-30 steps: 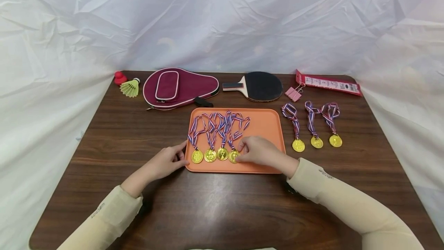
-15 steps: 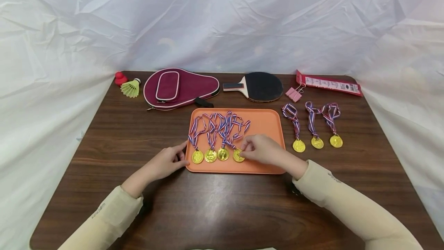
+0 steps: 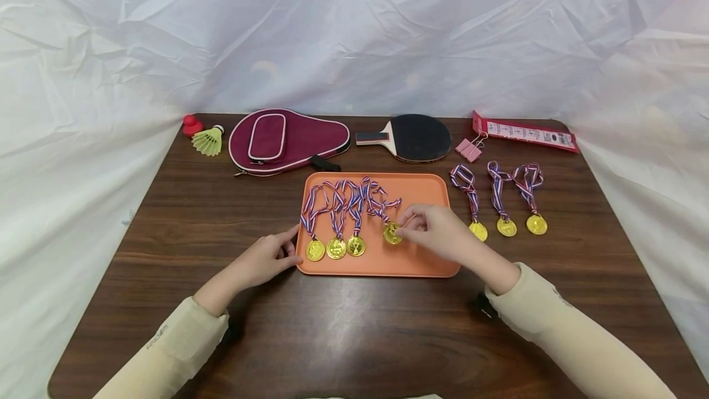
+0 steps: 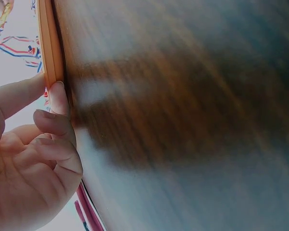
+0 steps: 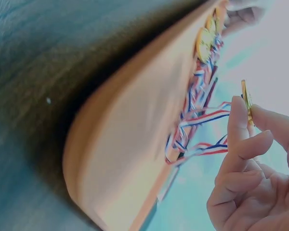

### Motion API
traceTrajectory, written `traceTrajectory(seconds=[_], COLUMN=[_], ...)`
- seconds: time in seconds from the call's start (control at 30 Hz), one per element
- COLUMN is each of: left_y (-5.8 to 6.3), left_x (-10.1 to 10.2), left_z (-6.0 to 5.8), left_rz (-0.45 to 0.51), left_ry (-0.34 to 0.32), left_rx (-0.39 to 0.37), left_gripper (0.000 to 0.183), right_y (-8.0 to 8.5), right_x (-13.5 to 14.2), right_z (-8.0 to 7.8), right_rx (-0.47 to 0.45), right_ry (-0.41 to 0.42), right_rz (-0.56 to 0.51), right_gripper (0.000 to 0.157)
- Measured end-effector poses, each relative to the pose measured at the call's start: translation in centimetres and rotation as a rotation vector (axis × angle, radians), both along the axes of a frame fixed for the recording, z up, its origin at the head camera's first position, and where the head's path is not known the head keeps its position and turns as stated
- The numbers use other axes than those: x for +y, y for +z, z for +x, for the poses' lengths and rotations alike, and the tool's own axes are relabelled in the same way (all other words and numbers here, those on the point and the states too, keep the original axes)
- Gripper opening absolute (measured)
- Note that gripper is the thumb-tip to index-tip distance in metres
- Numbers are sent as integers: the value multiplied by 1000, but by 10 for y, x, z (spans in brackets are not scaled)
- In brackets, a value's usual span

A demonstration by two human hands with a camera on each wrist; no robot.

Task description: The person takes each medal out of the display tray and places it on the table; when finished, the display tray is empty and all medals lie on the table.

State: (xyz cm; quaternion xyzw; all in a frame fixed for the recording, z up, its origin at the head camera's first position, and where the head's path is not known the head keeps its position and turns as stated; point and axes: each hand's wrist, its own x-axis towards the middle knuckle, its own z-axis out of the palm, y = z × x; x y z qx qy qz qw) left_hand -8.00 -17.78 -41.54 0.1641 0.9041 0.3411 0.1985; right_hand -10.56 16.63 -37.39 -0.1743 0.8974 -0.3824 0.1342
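Right hand [image 3: 437, 229] pinches gold disc-shaped medal [image 3: 392, 233], striped ribbon [image 5: 209, 116] attached, above orange rectangular tray [image 3: 423, 193]; left hand [image 3: 268, 257] pinches tray's edge.

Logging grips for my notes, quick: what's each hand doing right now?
Left hand: holding, finger and thumb pinching the rim of the orange tray.
Right hand: holding, finger and thumb pinching a gold medal.

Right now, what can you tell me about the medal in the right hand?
The medal is thin, round and shiny gold, metallic-looking, with a design too small to make out. The right hand pinches its edge between thumb and finger, above the orange tray. Its red, white and blue ribbon hangs slack toward the tray.
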Motion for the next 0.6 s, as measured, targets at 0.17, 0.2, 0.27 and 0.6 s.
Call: traceTrajectory(seconds=[0.17, 0.2, 0.27, 0.6], left_y=[0, 0, 1, 1], left_x=[0, 0, 0, 0], left_z=[0, 0, 1, 0], left_rz=[-1, -2, -1, -16], left_ry=[-2, -3, -4, -3], left_rx=[3, 3, 3, 1], left_gripper=[67, 67, 67, 67], right_y=[9, 11, 15, 34], right_x=[10, 12, 15, 35], right_z=[3, 3, 4, 9], right_rx=[19, 21, 24, 62], right_ry=[-44, -52, -68, -122], right_rz=[-23, -25, -23, -47], right_gripper=[12, 12, 14, 19])
